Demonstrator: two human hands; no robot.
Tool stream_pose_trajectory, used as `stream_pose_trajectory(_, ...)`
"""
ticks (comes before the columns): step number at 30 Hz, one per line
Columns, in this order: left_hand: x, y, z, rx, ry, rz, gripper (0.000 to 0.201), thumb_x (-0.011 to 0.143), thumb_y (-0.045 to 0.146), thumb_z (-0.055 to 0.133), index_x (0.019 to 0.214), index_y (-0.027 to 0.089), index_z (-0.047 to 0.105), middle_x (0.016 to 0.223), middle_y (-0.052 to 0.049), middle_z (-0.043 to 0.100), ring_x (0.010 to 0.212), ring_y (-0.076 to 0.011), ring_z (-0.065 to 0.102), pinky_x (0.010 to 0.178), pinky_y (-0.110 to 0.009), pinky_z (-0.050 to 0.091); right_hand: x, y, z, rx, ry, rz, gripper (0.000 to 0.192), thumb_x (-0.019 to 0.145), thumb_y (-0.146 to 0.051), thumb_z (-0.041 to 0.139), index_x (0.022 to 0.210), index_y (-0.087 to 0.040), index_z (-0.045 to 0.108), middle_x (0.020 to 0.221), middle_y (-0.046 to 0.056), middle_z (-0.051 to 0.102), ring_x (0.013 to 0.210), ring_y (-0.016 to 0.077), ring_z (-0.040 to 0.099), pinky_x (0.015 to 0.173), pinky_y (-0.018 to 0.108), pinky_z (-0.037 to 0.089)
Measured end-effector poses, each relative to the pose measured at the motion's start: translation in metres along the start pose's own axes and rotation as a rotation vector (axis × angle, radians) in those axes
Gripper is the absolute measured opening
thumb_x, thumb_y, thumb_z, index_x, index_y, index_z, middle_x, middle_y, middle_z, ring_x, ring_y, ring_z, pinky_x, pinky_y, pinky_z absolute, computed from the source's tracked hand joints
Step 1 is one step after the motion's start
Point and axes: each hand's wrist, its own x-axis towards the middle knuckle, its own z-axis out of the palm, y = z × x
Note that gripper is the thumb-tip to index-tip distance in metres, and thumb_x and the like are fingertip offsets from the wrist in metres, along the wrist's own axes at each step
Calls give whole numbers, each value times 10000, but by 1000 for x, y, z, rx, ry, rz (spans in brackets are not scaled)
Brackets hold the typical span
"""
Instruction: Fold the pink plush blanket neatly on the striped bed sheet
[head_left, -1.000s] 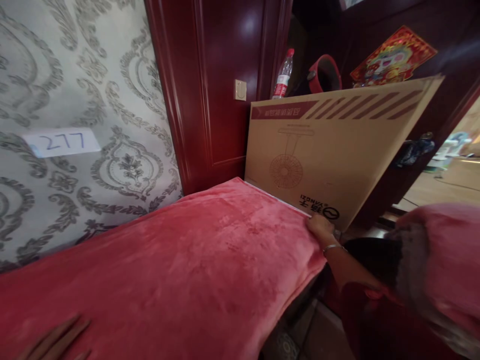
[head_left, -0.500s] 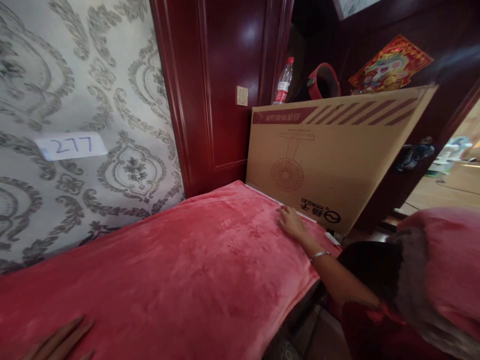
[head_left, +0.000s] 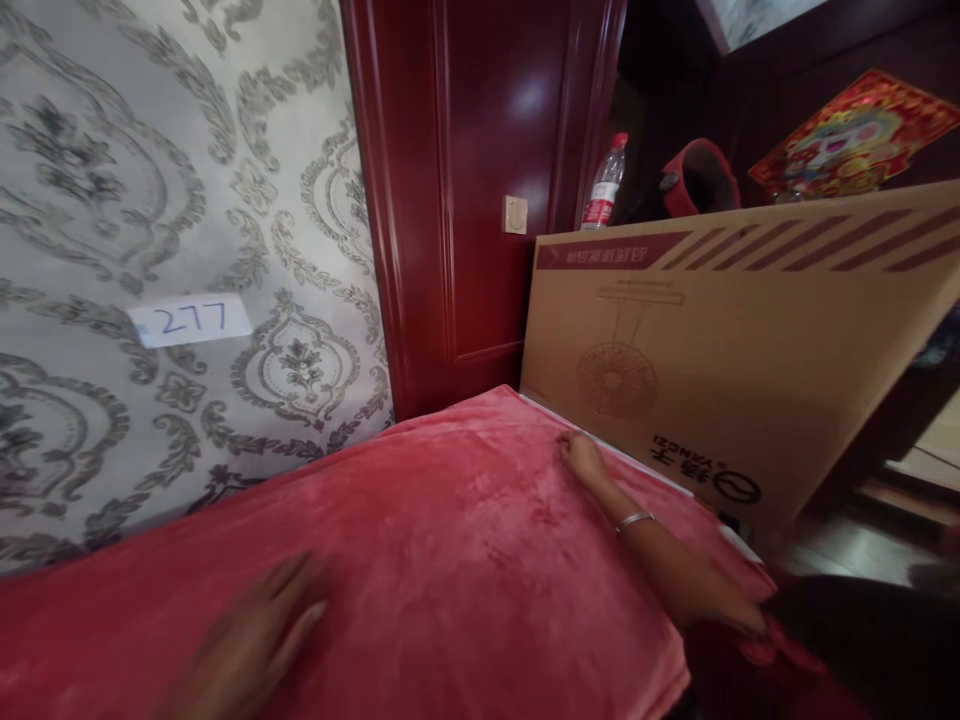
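A red plush blanket (head_left: pixel 420 540) covers the surface in front of me. My right hand (head_left: pixel 581 455), with a bangle on its wrist, rests palm down on the blanket's far edge, right beside a big cardboard box (head_left: pixel 750 350). My left hand (head_left: pixel 251 640) is blurred and lies flat on the blanket at the lower left, fingers apart. Neither hand holds anything.
The cardboard box, printed with a fan drawing, stands upside down at the blanket's far end. Patterned wallpaper with a label reading 277 (head_left: pixel 189 320) is on the left. A dark red door frame (head_left: pixel 480 180) stands behind. A plastic bottle (head_left: pixel 604 185) shows above the box.
My right hand slid from the blanket's corner leftward along the far edge near the box. My left hand moved up and right across the blanket. The view shifted right.
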Motion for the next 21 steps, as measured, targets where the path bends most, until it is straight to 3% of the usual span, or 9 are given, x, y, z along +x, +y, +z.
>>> stream_pose_trajectory(3, 60, 57, 8, -25, -140, -15, 612, 947, 484, 374, 1456, 176, 518, 1544, -153, 436, 1401, -324, 456, 1140, -537, 394, 33, -22, 12, 124, 33, 14, 433, 880, -84, 449, 1238, -137, 688, 1264, 109, 702, 1170, 184, 647, 988, 223, 451)
stream_pose_trajectory(7, 85, 96, 35, -6, -272, -56, 614, 952, 468, 410, 1508, 208, 434, 1595, -151, 340, 1477, -360, 302, 1165, -637, 279, 78, -35, 24, 263, 79, 65, 492, 865, -92, 477, 1331, -138, 626, 1290, 118, 687, 1208, 208, 636, 1033, 280, 459)
stream_pose_trajectory(12, 76, 95, 54, 51, -329, -71, 620, 953, 528, 395, 1524, 286, 383, 1618, -85, 291, 1494, -343, 266, 1182, -626, 253, 126, -40, 47, 416, 85, 128, 571, 877, -133, 523, 1447, -115, 500, 1311, 157, 660, 1217, 252, 631, 1037, 344, 483)
stream_pose_trajectory(17, 72, 82, 69, 43, -250, -14, 594, 943, 530, 447, 1510, 367, 378, 1586, -50, 360, 1461, -357, 338, 1129, -663, 341, 167, -49, 77, 571, -16, 198, 751, 912, -139, 510, 1586, -87, 183, 1175, 186, 698, 864, 221, 747, 760, 316, 616)
stream_pose_trajectory(21, 67, 76, 77, 81, -182, 54, 613, 943, 548, 463, 1522, 405, 319, 1578, -42, 366, 1429, -378, 387, 1074, -664, 423, 196, -56, 97, 659, -90, 215, 874, 924, -154, 522, 1610, -176, -19, 1139, 159, 698, 845, 204, 749, 692, 311, 636)
